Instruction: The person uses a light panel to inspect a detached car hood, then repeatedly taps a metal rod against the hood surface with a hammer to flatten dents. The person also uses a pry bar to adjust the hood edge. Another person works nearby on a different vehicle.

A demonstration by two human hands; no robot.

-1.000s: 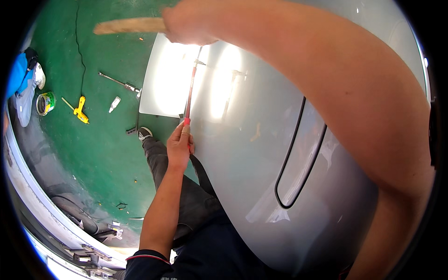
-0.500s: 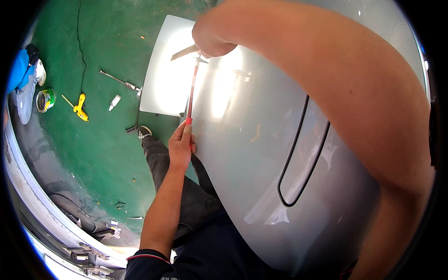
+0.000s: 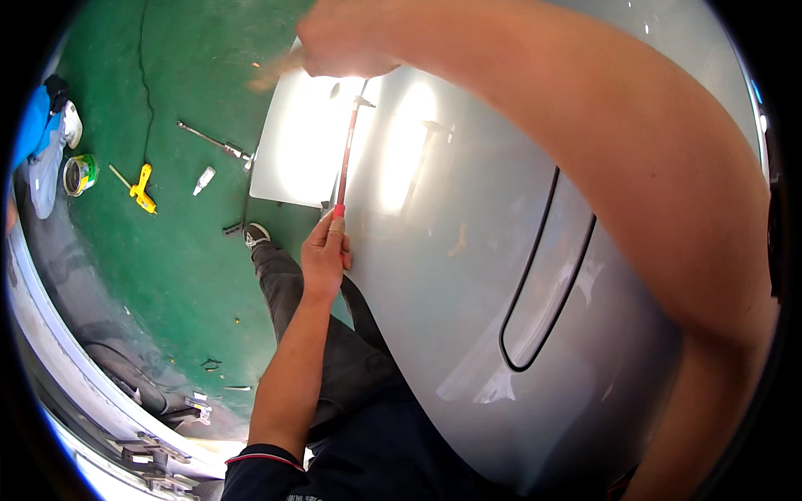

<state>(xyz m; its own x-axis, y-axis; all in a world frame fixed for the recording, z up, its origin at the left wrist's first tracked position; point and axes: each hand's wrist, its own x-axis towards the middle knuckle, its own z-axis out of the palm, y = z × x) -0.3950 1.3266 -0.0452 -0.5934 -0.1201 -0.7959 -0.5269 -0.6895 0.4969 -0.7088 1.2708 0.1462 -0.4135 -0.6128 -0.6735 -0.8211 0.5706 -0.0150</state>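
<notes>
My left hand [image 3: 324,255] is closed round the red grip of a small-headed hammer [image 3: 347,150]. Its slim shaft points away from me, and its metal head is at the silver car body panel [image 3: 468,275]; I cannot tell if it touches. My right arm reaches across from the right. At its end my right hand [image 3: 347,42] is closed on a flat, tan strip [image 3: 280,71], smeared by motion, beyond the hammer head and to its left. A bright white board [image 3: 271,167] lies along the panel's far left edge, partly hidden by the right hand.
On the green floor [image 3: 200,284] lie a yellow glue gun [image 3: 144,190], a small bottle [image 3: 204,181] and a metal rod tool [image 3: 213,144]. A tin [image 3: 81,175] stands farther left near a blue cloth item [image 3: 35,125]. A black-edged groove [image 3: 522,363] curves on the panel.
My right hand has swung up and left with the tan strip, away from the hammer head. My left hand and the hammer have barely moved.
</notes>
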